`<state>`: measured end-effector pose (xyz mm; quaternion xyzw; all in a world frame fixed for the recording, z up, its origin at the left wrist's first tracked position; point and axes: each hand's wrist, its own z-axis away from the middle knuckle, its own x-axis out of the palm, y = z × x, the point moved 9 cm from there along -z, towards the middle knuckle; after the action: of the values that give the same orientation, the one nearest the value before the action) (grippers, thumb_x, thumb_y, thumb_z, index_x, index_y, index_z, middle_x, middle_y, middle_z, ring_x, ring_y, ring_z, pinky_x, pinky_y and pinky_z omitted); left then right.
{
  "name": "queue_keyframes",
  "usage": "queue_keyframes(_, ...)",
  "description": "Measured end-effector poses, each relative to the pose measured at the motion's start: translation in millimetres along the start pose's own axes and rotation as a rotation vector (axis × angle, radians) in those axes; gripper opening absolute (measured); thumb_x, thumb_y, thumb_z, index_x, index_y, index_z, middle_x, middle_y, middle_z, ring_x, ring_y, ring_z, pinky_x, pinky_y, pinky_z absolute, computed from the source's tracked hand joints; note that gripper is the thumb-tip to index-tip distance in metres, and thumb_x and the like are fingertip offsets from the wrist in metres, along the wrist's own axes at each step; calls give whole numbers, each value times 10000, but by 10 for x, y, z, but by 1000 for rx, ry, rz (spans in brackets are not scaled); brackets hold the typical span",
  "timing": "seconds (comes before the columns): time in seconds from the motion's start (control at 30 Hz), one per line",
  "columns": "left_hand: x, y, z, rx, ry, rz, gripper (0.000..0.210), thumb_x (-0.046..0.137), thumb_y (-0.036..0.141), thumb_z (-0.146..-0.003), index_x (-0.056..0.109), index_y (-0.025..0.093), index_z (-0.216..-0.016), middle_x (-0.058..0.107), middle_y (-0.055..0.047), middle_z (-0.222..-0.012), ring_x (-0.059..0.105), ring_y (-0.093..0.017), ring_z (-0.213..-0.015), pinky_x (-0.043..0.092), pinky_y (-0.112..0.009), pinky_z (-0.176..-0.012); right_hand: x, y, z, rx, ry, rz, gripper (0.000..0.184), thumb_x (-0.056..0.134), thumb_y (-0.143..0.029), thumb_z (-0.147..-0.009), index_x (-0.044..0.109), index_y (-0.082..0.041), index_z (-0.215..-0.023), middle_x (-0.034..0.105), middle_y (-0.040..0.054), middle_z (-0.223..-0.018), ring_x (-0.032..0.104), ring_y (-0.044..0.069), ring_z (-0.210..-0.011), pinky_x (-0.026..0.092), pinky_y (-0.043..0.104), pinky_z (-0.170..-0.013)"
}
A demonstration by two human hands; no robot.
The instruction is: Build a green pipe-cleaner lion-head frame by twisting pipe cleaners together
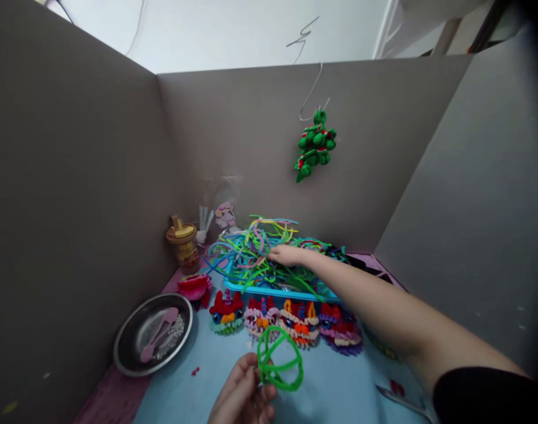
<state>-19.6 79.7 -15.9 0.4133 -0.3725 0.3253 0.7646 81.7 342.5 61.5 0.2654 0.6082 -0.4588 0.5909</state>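
Near the front edge, my left hand (244, 391) pinches a round, cage-like frame of bright green pipe cleaners (281, 370) between thumb and fingers. My right hand (286, 255) reaches across into a blue tray (269, 290) heaped with loose pipe cleaners (251, 247) in green, blue, pink and yellow. Its fingertips are sunk among the strands, so I cannot see whether they grip any. In front of the tray stands a row of several lion-head figures made of fuzzy pipe cleaners (299, 323).
At the left lies a metal bowl (121, 347) with a pink scoop (160, 335) and small white beads. Behind it stands a brown-lidded cup (182, 244). Scissors (403, 400) rest at lower right. A green ornament (316, 144) hangs on the grey partition (233, 129).
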Motion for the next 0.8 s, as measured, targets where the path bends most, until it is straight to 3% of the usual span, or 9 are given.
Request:
queue_keyframes(0.1, -27, 34, 8, 11, 27, -3, 412, 652, 243, -718, 502, 206, -1100, 669, -56, -839, 663, -166, -681, 510, -227, -572, -170, -25, -114, 43, 102, 13, 271, 390, -263, -864, 643, -168, -847, 669, 64, -872, 606, 154, -794, 433, 216, -641)
queue_keyframes(0.27, -22, 19, 18, 12, 56, -15, 395, 655, 194, -708, 509, 192, -1075, 660, -42, -790, 654, -147, -638, 499, -211, -545, -859, 328, 47, 120, 159, -18, 211, 553, -341, -764, 604, -171, -650, 541, -19, -490, 501, 102, -464, 366, 202, -473)
queue_keyframes(0.33, -18, -1, 22, 11, 75, -29, 378, 657, 162, -699, 517, 183, -1049, 650, -29, -753, 645, -132, -614, 489, -197, -532, -1293, 526, 193, 163, 321, -260, 264, 601, -421, -724, 573, -170, -649, 438, -55, -413, 407, 79, -373, 307, 198, -401)
queue_keyframes(0.43, -20, -15, 36, 12, 118, -44, 389, 658, 140, -688, 516, 177, -1048, 636, -14, -719, 637, -121, -593, 478, -183, -520, -1827, 638, 410, 65, 578, -595, 378, 538, -541, -742, 559, -167, -689, 330, -88, -388, 295, 54, -319, 244, 191, -358)
queue_keyframes(0.53, -25, 4, 56, 24, 161, -56, 422, 651, 133, -686, 504, 181, -1078, 635, -11, -717, 635, -125, -591, 473, -184, -511, -2097, 627, 606, -24, 786, -711, 408, 410, -529, -818, 571, -158, -757, 292, -94, -390, 250, 56, -308, 238, 195, -351)
queue_keyframes(0.6, -24, 26, 69, 40, 182, -62, 436, 648, 128, -686, 499, 182, -1092, 637, -12, -721, 635, -128, -594, 472, -184, -508, -2138, 547, 720, -73, 888, -623, 350, 399, -453, -835, 588, -159, -810, 371, -74, -418, 304, 65, -335, 284, 197, -381)
queue_keyframes(0.67, -18, 41, 78, 54, 193, -62, 450, 652, 128, -682, 497, 181, -1101, 638, -9, -723, 636, -124, -594, 473, -181, -506, -1994, 401, 699, -105, 791, -413, 260, 464, -376, -801, 621, -168, -799, 498, -42, -488, 411, 76, -402, 354, 203, -450)
queue_keyframes(0.77, -10, 38, 80, 59, 201, -55, 453, 661, 134, -679, 503, 181, -1101, 639, 0, -716, 636, -115, -583, 476, -173, -499, -1369, 310, 490, -52, 241, -26, 92, 613, -259, -675, 666, -187, -656, 596, -20, -526, 517, 100, -478, 401, 205, -524)
queue_keyframes(0.8, -11, 37, 79, 60, 206, -53, 443, 660, 135, -680, 509, 182, -1094, 640, 0, -714, 637, -116, -579, 475, -171, -491, -1257, 346, 478, -20, 170, 58, 75, 613, -218, -668, 682, -189, -665, 625, -7, -558, 545, 108, -506, 408, 204, -544)
